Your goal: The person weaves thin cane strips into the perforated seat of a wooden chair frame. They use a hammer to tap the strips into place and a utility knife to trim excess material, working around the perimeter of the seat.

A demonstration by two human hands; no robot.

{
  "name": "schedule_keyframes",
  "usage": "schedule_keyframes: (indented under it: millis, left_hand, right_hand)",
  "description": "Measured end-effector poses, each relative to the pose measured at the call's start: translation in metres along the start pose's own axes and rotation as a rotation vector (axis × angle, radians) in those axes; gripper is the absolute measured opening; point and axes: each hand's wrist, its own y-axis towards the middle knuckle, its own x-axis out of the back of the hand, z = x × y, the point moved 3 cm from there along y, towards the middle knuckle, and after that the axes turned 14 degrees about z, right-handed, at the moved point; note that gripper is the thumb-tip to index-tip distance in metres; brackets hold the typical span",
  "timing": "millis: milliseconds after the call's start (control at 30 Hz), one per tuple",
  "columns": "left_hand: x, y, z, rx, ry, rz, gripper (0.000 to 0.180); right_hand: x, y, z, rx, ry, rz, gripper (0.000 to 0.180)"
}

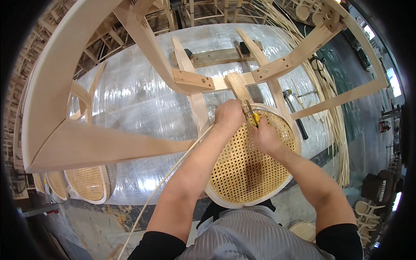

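The left hand (229, 114) is curling in at the far edge of an oval panel of honey-coloured woven cane (248, 167); its fingertips are hidden, so whether it is gripping anything cannot be told. The right hand (266, 136) is closing around a slim yellow-handled tool (256, 118), whose narrow metal end is slanting far and left, just beside the left hand, which is nearer that tip. The panel is lying mostly on the near side of both hands, its longer axis seeming to run near to far, leaning right at the far end. Its open mesh is showing small regular holes inside a smooth, pale rim (298, 143). A thin, pale, flexible strip (173, 168) is trailing from beside the left wrist toward the near left. Beyond, a smooth-grained, pale wooden frame (193, 80) is standing over glossy, wrinkled plastic film (134, 95).
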Motion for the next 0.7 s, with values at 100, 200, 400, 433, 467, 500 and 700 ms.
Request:
schedule_keyframes:
  millis: [100,200,400,433,467,500,700]
  left_hand:
    - [0.000,-0.002,0.001,0.037,-0.042,0.028,0.019]
    - [0.003,0.000,0.002,0.044,-0.049,0.033,0.020]
    - [0.002,-0.002,0.002,0.051,-0.037,0.042,0.019]
    - [0.002,-0.003,0.004,0.059,-0.032,0.022,0.019]
    - [0.006,-0.001,0.004,0.056,-0.029,-0.007,0.019]
    - [0.001,-0.002,0.000,0.042,-0.035,0.012,0.019]
    - [0.002,-0.004,0.002,0.044,-0.043,0.049,0.019]
  right_hand:
    - [0.027,0.003,-0.003,0.007,-0.127,0.122,0.038]
    - [0.010,-0.004,0.005,-0.045,-0.011,0.051,0.037]
    - [0.030,0.001,0.003,0.001,-0.096,0.104,0.035]
    - [0.032,0.002,0.008,0.022,-0.107,0.136,0.035]
    - [0.021,0.007,0.008,0.031,-0.043,0.080,0.036]
    - [-0.001,0.009,-0.003,0.019,0.022,0.021,0.038]
    - [0.004,0.002,0.000,0.049,-0.053,-0.003,0.038]
